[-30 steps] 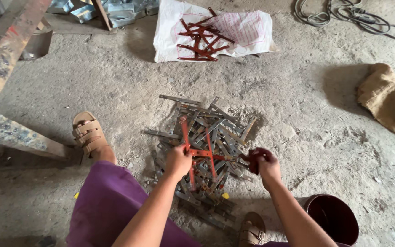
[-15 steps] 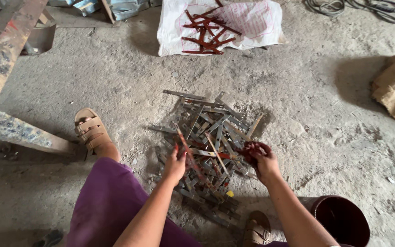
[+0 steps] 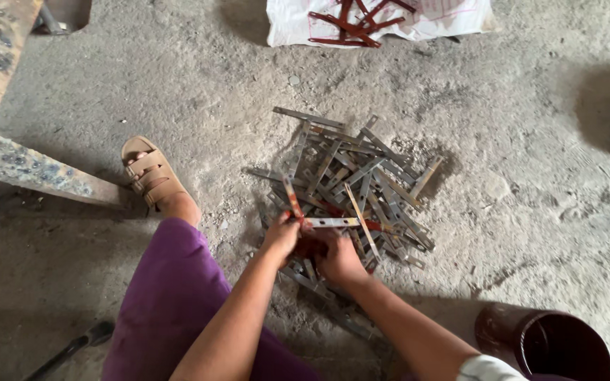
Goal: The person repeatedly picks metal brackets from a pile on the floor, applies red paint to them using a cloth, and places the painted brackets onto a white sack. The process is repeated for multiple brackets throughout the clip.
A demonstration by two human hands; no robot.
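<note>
A flat grey metal strip with punched holes (image 3: 331,222) is held level above the near edge of a heap of similar grey metal strips (image 3: 351,180) on the dusty concrete floor (image 3: 531,176). Its left end is pinched in the narrow grip of the left hand (image 3: 282,236). The right hand (image 3: 338,259) is closed just below it, touching the left; whether anything is held there cannot be told. A dark red bucket (image 3: 552,346) is seen at the floor's near right corner.

A heap of flat grey metal strips (image 3: 351,180) lies crisscrossed on the concrete floor, 1 strip (image 3: 331,222) lifted level.
</note>
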